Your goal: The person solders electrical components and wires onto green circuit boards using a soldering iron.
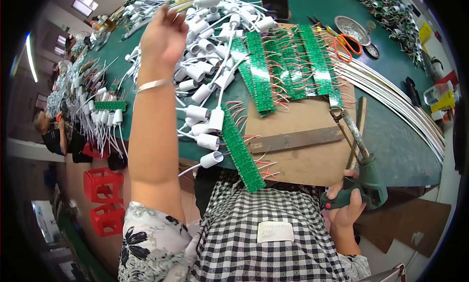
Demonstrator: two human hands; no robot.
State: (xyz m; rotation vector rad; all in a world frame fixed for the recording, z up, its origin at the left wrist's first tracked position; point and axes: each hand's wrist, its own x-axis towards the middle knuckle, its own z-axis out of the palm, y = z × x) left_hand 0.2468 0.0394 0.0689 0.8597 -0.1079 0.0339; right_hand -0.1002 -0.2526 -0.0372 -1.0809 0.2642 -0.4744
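My left hand [165, 37] reaches far over a heap of white lamp sockets [198, 72] with white cables. Its fingers are slightly bent and apart, and I see nothing in them. At the table's front edge, my right hand [346, 204] grips a green soldering gun [373, 182]. The gun's metal barrel points away, its tip near the lower end of a circuit board strip [316, 59]. Several such green strips with red and white wires lie side by side on a brown board [298, 120]. Another green strip [242, 155] slants over the front edge beside the sockets.
A flat metal bar [298, 139] lies across the brown board. Orange-handled scissors [348, 46] and a metal bowl [352, 30] stand at the back right. Long white rods [391, 96] run along the right. Red stools [103, 184] and another person [58, 135] are at the left.
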